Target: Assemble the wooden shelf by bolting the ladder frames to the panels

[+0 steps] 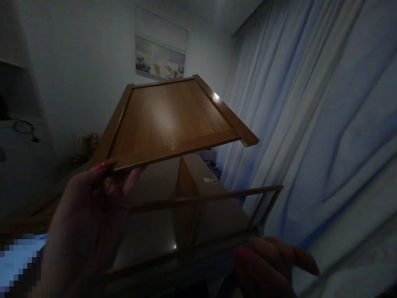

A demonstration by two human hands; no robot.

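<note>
My left hand (pixel 96 207) pinches the near left corner of a brown wooden panel (pixel 173 111), thumb on top and fingers beneath. The panel is tilted and held up, with raised side rails; the right rail sticks out past its near edge. Below it stands a wooden frame (pixel 238 192) with a slim top rail and an upright at the right. At the lower right, my right hand (pixel 269 265) is dim and partly cut off, its fingers loosely bent and apart. It is close to the frame's lower right part, and no held object shows in it.
Long pale curtains (pixel 304 136) hang along the right side. A picture (pixel 161 45) hangs on the back wall. Behind the frame is a pale surface with a wooden divider (pixel 186 178). A dark cable (pixel 25 128) lies at the left. The room is dim.
</note>
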